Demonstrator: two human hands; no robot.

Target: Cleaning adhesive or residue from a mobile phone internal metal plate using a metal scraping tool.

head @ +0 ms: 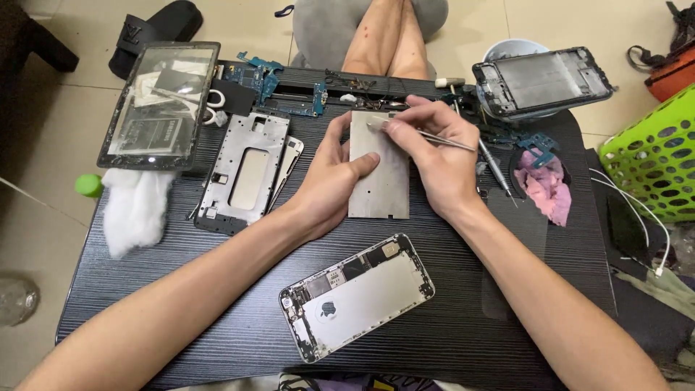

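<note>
My left hand (329, 181) grips the left edge of a flat grey metal plate (380, 185) resting on the dark table (463, 326), thumb on top. My right hand (438, 156) holds thin metal tweezers (441, 139), their tips touching the plate's upper edge. In front of both hands lies a silver phone housing (358, 295), back side up with its inner parts showing.
A silver phone frame (246, 170) lies left of my hand, with a cracked tablet screen (161, 103) and white cotton (134, 206) further left. Circuit boards (271, 87) sit at the back, a black phone frame (543, 80) back right, a pink cloth (546, 187), a green basket (655, 156).
</note>
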